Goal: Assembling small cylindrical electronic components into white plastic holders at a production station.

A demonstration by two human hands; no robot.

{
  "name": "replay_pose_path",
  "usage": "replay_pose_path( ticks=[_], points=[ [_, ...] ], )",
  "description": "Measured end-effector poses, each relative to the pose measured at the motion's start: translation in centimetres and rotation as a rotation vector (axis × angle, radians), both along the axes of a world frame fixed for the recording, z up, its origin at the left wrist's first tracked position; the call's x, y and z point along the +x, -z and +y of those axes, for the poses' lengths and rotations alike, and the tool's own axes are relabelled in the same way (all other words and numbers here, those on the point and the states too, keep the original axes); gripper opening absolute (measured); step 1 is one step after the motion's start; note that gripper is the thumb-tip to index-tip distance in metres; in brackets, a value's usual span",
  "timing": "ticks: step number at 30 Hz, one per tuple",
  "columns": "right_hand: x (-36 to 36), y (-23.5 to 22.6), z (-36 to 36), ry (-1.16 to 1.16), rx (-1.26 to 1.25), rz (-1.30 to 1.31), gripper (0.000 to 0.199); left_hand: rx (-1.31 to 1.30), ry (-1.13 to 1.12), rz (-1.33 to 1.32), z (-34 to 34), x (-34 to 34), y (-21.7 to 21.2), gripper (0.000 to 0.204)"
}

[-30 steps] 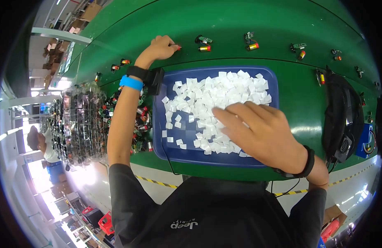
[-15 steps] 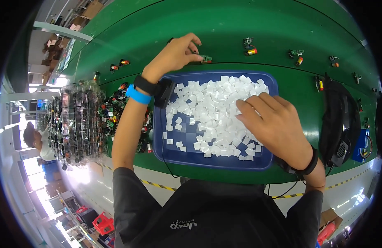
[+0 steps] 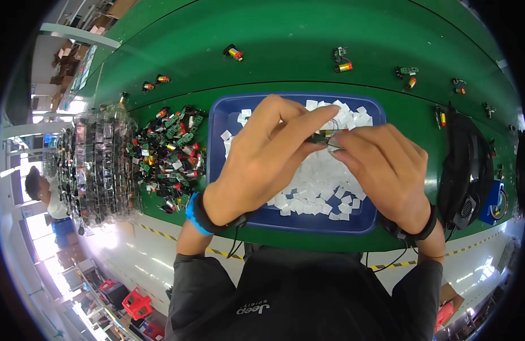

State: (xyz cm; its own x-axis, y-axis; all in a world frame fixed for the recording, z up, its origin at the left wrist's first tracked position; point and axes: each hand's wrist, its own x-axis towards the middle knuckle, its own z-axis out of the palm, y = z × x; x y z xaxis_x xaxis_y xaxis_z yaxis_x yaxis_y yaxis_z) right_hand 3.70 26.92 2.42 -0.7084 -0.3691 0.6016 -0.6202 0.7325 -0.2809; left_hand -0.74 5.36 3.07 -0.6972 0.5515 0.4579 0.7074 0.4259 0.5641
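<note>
Over a blue tray [image 3: 214,170] of small white square pieces [image 3: 308,202], my two hands meet at the fingertips. My left hand [image 3: 262,153] is closed on a small circuit board [image 3: 317,138] with thin wires looping up from it. Fingers hide most of the board. From the other side, my right hand [image 3: 384,167] pinches at the same spot, its thumb and fingers pressed together. A pale sliver shows by its fingertips, but what it grips is too covered to name.
Left of the tray lies a heap of circuit boards with small cylinders [image 3: 171,153], beside stacked clear plastic trays [image 3: 106,170]. Board-and-cylinder assemblies [image 3: 343,61] lie along the green table [image 3: 285,62]. A black bag [image 3: 467,170] rests at the right. Another person [image 3: 52,196] is far left.
My left hand has come from the far side of the table to over the tray, bringing the circuit board. My right hand has lifted off the white pieces to meet it.
</note>
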Motion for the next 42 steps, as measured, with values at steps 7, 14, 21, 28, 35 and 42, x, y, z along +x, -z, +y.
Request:
replay_pose_path(
  ticks=[7, 14, 21, 28, 35, 42],
  points=[
    [-0.2, 0.3, -0.1, -0.156, 0.105, 0.196, 0.034, 0.148, 0.008, -0.151, 0.5, 0.3, 1.1, 0.047],
    [-0.5, 0.1, 0.4, -0.155, 0.049, 0.116, 0.034, 0.184, 0.008, 0.122, -0.1, -0.2, 2.3, 0.027],
    [0.1, -0.5, -0.4, -0.116, -0.423, -0.534, 0.024, 0.169, -0.033, 0.34, -0.4, 0.4, 2.7, 0.025],
    [0.0, 0.1, -0.4, -0.034, -0.84, -0.89, 0.016, 0.212, 0.046, 0.233, -0.5, 0.6, 3.3, 0.03],
    [-0.2, 0.3, 0.1, 0.012, -0.652, -0.717, 0.012, 0.526, 0.091, -0.924, -1.0, 1.1, 3.0, 0.028],
    [-0.7, 1.6, 0.0, -0.047, -0.324, -0.531, 0.014, 0.372, 0.093, -1.018, -0.7, 0.9, 3.1, 0.021]
  ],
)
